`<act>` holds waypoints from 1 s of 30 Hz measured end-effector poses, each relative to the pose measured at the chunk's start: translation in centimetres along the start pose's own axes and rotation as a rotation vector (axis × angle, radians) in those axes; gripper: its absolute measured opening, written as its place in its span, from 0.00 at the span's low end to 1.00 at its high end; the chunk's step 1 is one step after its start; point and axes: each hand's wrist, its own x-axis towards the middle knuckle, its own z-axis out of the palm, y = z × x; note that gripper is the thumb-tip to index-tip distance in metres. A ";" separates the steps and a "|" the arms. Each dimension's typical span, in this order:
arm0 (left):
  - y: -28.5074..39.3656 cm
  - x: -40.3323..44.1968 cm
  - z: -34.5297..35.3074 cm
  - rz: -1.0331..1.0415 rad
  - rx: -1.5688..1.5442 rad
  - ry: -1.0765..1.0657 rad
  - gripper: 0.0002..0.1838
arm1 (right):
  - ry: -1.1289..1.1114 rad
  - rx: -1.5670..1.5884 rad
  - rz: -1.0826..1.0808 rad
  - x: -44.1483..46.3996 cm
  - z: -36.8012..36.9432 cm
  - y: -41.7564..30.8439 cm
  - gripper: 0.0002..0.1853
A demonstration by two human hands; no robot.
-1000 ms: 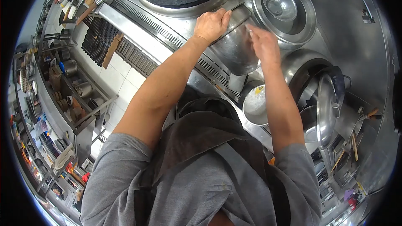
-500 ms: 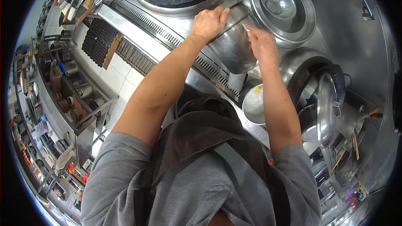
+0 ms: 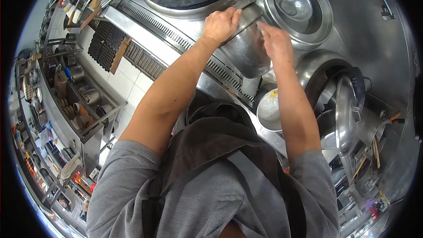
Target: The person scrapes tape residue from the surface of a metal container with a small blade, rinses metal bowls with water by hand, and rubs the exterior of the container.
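Note:
A shiny stainless steel pot (image 3: 244,53) stands tilted on the counter, its curved side towards me. My left hand (image 3: 221,25) is closed over its upper edge at the left. On the right, my right hand (image 3: 277,43) has its fingers pressed together against the pot's side, just below the rim band. Whatever lies under those fingertips is too small to make out.
Behind the pot is a wok burner (image 3: 194,0) with a black ring. Nested metal bowls (image 3: 324,17) sit to its right. A white pot (image 3: 268,111) stands near my right forearm, and a steel lid (image 3: 343,114) leans farther right. A slotted drain channel (image 3: 154,24) runs along the counter.
My right hand has shifted slightly up along the pot's side, towards the rim. A whitish bit showing at its fingertips earlier is less visible now. My left hand keeps its hold.

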 end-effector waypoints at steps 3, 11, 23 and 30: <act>0.0 0.0 0.0 0.011 -0.016 0.010 0.20 | -0.025 -0.012 -0.037 -1.8 0.6 -1.1 0.13; -0.1 0.2 0.4 0.018 -0.015 0.020 0.20 | -0.119 0.093 0.033 -1.4 0.3 -0.9 0.13; 2.5 1.2 -0.4 -0.153 0.046 -0.087 0.23 | -0.033 -0.067 -0.082 -2.6 0.9 -1.7 0.15; 3.6 1.8 -1.1 -0.223 0.079 -0.208 0.25 | 0.082 -0.026 -0.068 -0.9 0.6 0.3 0.14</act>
